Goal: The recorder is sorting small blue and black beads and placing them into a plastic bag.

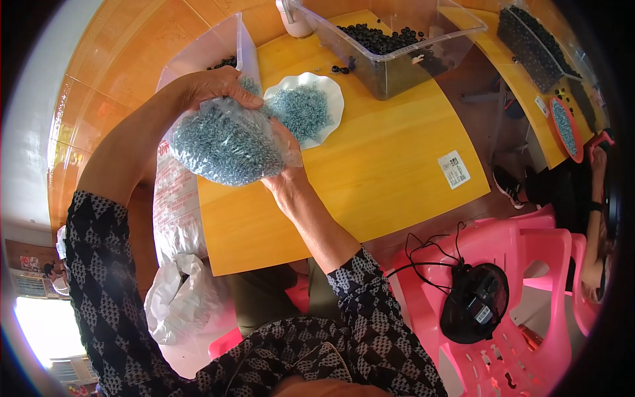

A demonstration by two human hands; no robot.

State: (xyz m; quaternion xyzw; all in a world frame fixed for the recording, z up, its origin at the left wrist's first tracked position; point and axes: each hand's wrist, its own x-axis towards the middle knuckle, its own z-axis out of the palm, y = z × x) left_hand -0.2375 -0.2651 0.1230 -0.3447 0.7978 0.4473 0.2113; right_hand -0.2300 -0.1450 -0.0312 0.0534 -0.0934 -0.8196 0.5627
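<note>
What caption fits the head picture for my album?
The left hand and right hand hold a clear bag of bluish bits near a white plate of similar bits.

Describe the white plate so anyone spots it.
Find the yellow table nearest the camera. On it, just right of the clear bag, sits the white plate, piled with bluish pieces; its wavy rim sets it apart from the angular bin.

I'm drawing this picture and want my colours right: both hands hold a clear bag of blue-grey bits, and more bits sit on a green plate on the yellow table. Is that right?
Not quite: the head view shows that the plate is white, not green. The rest, clear bag and yellow table included, is right.
</note>
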